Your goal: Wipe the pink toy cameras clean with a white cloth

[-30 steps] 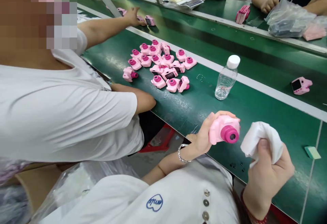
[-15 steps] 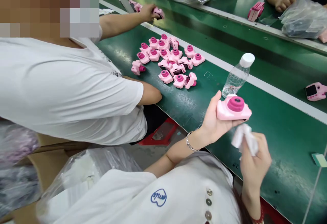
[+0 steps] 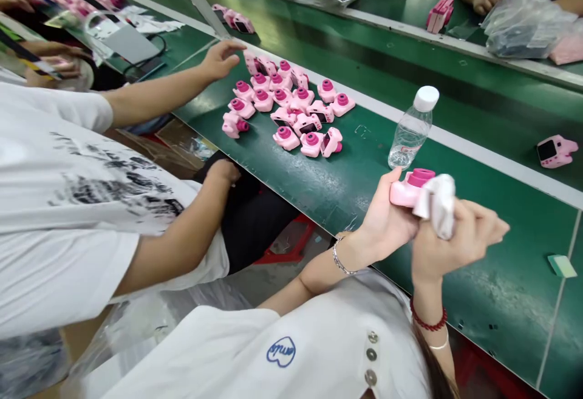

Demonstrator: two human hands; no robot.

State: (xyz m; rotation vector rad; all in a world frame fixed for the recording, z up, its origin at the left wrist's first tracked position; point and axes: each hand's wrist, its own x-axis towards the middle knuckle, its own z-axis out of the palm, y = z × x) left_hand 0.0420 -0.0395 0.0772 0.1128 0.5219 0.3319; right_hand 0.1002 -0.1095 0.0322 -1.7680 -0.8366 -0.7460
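Note:
A pink toy camera with a darker pink lens rests in my left hand, its lens side facing up. My right hand pinches a crumpled white cloth and presses it against the camera's right side, covering that end. Just behind the held camera stands a clear plastic bottle with a white cap. To the left, a cluster of similar pink toy cameras lies on the green table, some lens up, others showing their screens.
A co-worker's arm reaches to the cluster's far left. Beyond a white rail, a lone pink camera lies on the green conveyor at right. A small green-and-white block sits near the right edge. Plastic bags lie across the line.
My right hand has moved up and brought the cloth onto the camera. The co-worker has leaned back and set a camera down at the cluster's far end, their hand now open.

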